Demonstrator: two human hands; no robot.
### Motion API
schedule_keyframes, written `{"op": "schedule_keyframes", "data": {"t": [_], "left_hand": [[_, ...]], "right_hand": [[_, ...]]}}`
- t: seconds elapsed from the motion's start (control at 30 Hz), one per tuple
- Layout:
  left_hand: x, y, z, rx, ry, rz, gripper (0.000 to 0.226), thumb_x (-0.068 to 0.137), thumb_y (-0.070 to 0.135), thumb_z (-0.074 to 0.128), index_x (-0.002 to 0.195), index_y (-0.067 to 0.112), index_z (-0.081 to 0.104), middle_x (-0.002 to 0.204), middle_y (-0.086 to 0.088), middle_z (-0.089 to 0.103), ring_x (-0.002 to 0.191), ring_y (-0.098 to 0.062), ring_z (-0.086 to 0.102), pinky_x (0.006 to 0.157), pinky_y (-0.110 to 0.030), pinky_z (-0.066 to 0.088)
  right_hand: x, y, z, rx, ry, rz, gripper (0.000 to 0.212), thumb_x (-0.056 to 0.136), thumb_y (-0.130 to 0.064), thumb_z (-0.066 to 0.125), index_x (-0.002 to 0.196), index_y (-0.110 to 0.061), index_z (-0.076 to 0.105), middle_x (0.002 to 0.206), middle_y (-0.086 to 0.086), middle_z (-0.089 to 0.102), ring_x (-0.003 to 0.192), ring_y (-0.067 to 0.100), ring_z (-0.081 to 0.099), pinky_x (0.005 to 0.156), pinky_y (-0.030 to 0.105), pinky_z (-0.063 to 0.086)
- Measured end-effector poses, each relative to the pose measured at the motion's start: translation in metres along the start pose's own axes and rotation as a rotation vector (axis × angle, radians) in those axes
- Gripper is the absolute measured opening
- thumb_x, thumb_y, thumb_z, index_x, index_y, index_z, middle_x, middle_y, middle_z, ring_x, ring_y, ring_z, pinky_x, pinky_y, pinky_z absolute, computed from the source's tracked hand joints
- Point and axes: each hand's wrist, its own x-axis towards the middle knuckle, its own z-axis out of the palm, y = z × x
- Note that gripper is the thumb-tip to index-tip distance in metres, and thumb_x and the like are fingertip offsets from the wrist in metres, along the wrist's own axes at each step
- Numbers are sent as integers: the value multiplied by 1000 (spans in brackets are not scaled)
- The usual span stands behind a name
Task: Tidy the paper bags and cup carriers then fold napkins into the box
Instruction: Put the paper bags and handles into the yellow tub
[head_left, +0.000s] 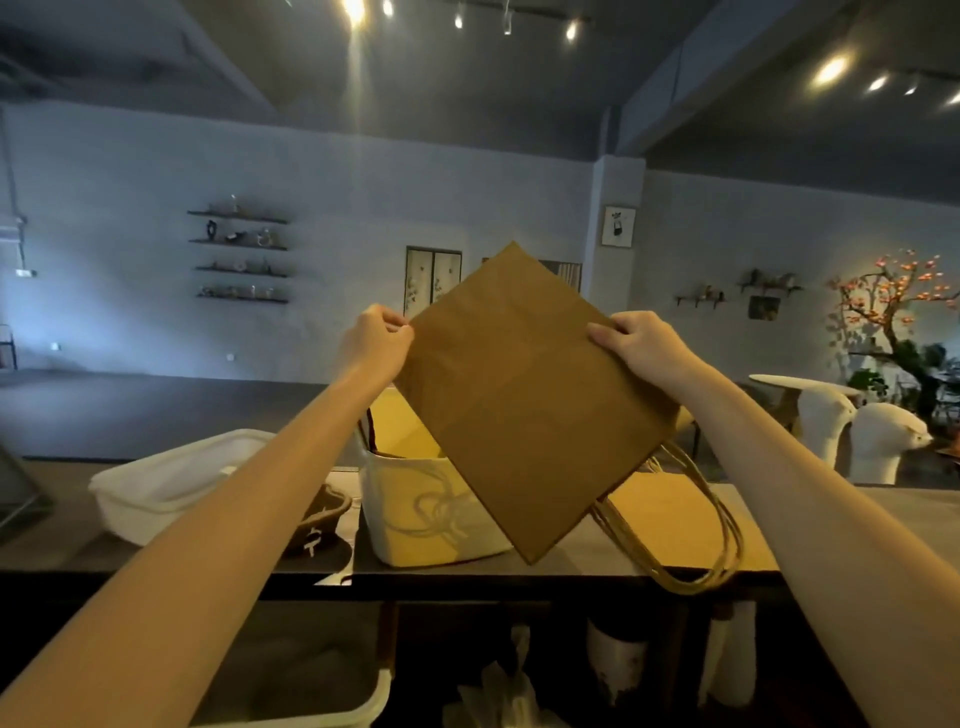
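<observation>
- Brown paper bag (524, 395), flat and tilted like a diamond, hangs above the counter (571, 564) between both hands.
- White plastic tub (171, 483) sits left; a white fabric basket (415, 514) stands under the bag; more bags (675, 514) lie right.
- Left hand (374, 338) pinches the bag's left corner; right hand (644, 343) grips its right edge, fingers curled.

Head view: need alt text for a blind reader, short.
Two bare hands hold a flat brown paper bag tilted like a diamond above a counter, left hand pinching one corner, right hand gripping the opposite edge. Its twine handles hang down beside a white fabric basket.
</observation>
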Motion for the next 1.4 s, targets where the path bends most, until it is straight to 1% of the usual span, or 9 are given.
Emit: {"op": "schedule_keyframes", "data": {"t": [0.13,0.47,0.63,0.8,1.03,1.17,1.23,1.3,1.4], "left_hand": [[7,-30,-10,58,-48,-95,25,95,19,49,116,7,53,109,-12,59,91,-21,53,73,-29,42],[15,-84,-19,114,-196,-139,26,93,26,52,113,12,61,112,-6,60,97,-15,51,80,-28,41],[28,-97,-23,103,-234,-112,16,94,30,50,94,18,60,93,-4,59,89,-19,54,85,-37,48],[30,-102,-18,113,-268,-83,11,93,26,52,91,16,57,83,-3,57,79,-15,54,75,-31,48],[28,-105,-9,75,-216,-89,22,97,24,46,110,10,58,86,0,53,69,-8,49,68,-23,47],[26,-108,-8,53,-157,-89,23,96,23,48,109,9,60,86,-1,55,68,-8,50,75,-27,49],[27,-109,-9,40,-142,-92,22,96,23,49,108,9,61,86,-3,57,66,-8,51,74,-27,49],[27,-109,-10,33,-133,-95,22,96,23,50,109,9,61,85,0,56,67,-8,51,73,-26,49],[25,-109,-7,18,-123,-89,25,96,22,48,114,8,60,90,0,54,75,-9,51,75,-26,49]], "right_hand": [[22,-13,29,25,-26,28,31,99,-36,42,99,-11,59,85,1,59,71,11,56,66,25,40],[80,-25,81,126,114,284,39,98,-39,44,110,-4,57,101,13,58,91,29,56,81,37,42],[100,-32,109,94,178,328,37,101,-32,40,117,-1,53,98,11,50,95,29,52,80,35,37],[107,-42,134,-59,223,262,33,102,-28,38,109,-2,56,95,11,55,84,24,51,75,34,40],[111,-79,183,-302,-265,117,19,99,-14,42,109,-4,55,75,3,45,81,18,51,66,23,42],[101,-94,198,-371,-519,70,32,98,-19,45,125,-3,51,105,11,58,96,21,56,82,28,47],[99,-100,192,-361,-639,98,35,96,-20,50,126,-4,48,110,13,58,90,19,56,74,26,49],[97,-105,187,-334,-666,103,32,94,-15,52,123,-4,49,100,12,57,79,17,56,60,21,48],[96,-106,189,-317,-474,8,24,93,-8,52,116,-2,54,86,7,54,78,17,55,53,19,43]]}}
